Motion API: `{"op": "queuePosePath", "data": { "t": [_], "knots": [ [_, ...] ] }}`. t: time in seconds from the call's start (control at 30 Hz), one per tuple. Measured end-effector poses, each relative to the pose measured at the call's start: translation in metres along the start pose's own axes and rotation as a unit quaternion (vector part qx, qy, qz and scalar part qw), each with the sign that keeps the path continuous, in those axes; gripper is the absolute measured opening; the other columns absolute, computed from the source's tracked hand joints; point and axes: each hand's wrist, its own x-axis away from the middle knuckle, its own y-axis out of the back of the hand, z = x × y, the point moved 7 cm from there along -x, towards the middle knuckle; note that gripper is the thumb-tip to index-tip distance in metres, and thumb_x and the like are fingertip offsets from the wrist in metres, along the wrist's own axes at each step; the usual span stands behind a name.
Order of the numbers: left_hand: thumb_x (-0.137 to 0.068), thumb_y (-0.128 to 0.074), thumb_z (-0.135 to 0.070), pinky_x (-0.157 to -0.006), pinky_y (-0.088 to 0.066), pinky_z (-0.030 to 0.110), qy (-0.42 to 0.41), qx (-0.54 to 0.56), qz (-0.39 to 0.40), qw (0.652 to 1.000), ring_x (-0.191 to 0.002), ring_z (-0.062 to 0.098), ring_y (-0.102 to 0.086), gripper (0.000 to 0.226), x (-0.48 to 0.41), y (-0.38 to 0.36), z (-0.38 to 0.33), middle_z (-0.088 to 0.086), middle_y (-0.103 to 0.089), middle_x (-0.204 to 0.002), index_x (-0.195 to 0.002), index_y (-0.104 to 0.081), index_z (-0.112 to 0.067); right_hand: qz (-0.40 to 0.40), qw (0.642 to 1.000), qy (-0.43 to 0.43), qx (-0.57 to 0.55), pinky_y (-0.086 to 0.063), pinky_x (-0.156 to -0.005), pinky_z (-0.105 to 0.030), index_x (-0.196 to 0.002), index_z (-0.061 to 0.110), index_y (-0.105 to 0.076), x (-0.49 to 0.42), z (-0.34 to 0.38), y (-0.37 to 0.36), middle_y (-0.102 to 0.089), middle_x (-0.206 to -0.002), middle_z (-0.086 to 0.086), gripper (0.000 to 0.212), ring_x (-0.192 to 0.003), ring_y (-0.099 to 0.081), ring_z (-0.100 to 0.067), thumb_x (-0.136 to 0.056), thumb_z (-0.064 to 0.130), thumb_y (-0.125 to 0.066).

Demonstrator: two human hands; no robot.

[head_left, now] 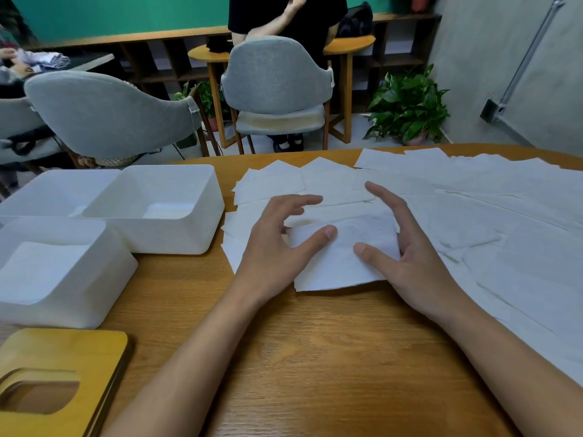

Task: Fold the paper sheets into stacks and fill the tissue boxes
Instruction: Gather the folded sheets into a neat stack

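Note:
A folded white paper sheet (337, 263) lies on the wooden table (315, 357) in front of me. My left hand (277, 244) sits at its left edge, thumb resting on the paper, fingers spread and loosely curved above it. My right hand (407, 253) is at its right edge, thumb on the sheet, fingers extended over it. Many loose white sheets (473, 200) cover the table behind and to the right. Three white tissue boxes stand at the left: the near one (63, 298) holds a paper stack, the middle one (176, 234) shows some paper inside, and the far one (47, 190).
A yellow wooden box lid (56, 373) with a slot lies at the near left. Grey chairs (277, 77) stand beyond the table's far edge, a person in black stands behind one, and a potted plant (410, 105) sits at the right by the wall.

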Motion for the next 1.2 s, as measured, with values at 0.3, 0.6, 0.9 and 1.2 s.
{"op": "queuePosePath", "data": {
  "t": [0.3, 0.6, 0.9, 1.2],
  "knots": [
    [-0.093, -0.079, -0.016, -0.059, -0.047, 0.009, 0.051, 0.128, 0.025, 0.990, -0.080, -0.012, -0.066, 0.031, 0.002, 0.000, -0.001, -0.017, -0.071, -0.102, -0.123, -0.073, -0.021, 0.039, 0.999, 0.004, 0.027, -0.044, -0.108, -0.034, -0.118, 0.047, -0.075, -0.002, -0.001, 0.005, -0.068, -0.129, 0.024, 0.031, -0.126, -0.057, 0.000, -0.094, 0.027, -0.074],
    [-0.089, -0.082, -0.030, -0.081, -0.049, 0.019, -0.064, -0.129, 0.066, 0.987, -0.101, 0.006, -0.063, 0.041, -0.004, -0.001, 0.019, -0.016, -0.065, -0.109, -0.127, -0.064, -0.031, -0.137, 0.990, -0.036, 0.029, -0.044, -0.112, -0.025, -0.110, 0.032, -0.081, -0.008, -0.026, 0.042, -0.075, -0.116, 0.022, 0.036, -0.120, -0.062, 0.006, -0.098, 0.002, -0.064],
    [-0.095, -0.077, -0.033, -0.087, -0.054, 0.039, -0.151, -0.183, 0.126, 0.963, -0.109, 0.008, -0.058, 0.013, 0.003, -0.023, 0.021, -0.016, -0.061, -0.106, -0.106, -0.082, -0.030, -0.148, 0.988, -0.040, 0.028, -0.045, -0.114, -0.032, -0.109, 0.034, -0.081, -0.009, -0.033, 0.040, -0.075, -0.118, 0.020, 0.036, -0.123, -0.061, 0.002, -0.098, 0.004, -0.064],
    [-0.104, -0.064, -0.023, -0.082, -0.053, 0.039, -0.199, -0.222, 0.147, 0.943, -0.105, 0.011, -0.056, 0.008, 0.009, -0.040, 0.009, -0.009, -0.059, -0.112, -0.106, -0.071, -0.020, -0.139, 0.988, -0.031, 0.059, -0.045, -0.115, -0.033, -0.111, 0.034, -0.080, -0.009, -0.031, 0.036, -0.074, -0.119, 0.022, 0.035, -0.123, -0.060, 0.004, -0.099, 0.006, -0.063]
  ]
}}
